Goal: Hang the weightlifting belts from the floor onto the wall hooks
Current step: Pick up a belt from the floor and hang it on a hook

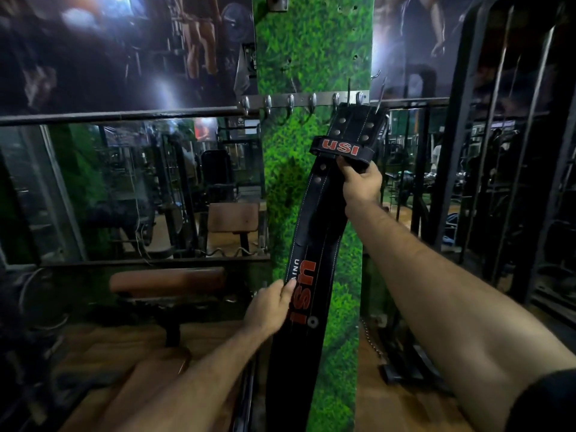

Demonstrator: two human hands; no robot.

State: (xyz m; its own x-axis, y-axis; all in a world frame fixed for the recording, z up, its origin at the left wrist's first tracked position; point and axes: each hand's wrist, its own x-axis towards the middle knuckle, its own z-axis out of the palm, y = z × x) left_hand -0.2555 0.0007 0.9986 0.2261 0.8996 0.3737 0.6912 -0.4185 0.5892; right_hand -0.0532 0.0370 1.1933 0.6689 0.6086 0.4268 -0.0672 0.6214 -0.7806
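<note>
A long black weightlifting belt (pixel 314 232) with red "USI" lettering hangs down the green grass-patterned pillar (pixel 314 51). Its buckle end is up at the right end of the metal hook rail (pixel 299 99), by the last hooks; whether it is caught on a hook I cannot tell. My right hand (pixel 361 180) grips the belt just below its "USI" loop. My left hand (pixel 271 307) holds the belt's left edge lower down, at the large red lettering. The belt's bottom end runs out of view.
Several hooks on the rail to the left carry nothing. A brown padded bench (pixel 168 283) stands low at the left before a mirrored wall. A black steel rack (pixel 511 151) fills the right side. A chain (pixel 371 338) hangs by the pillar's lower right.
</note>
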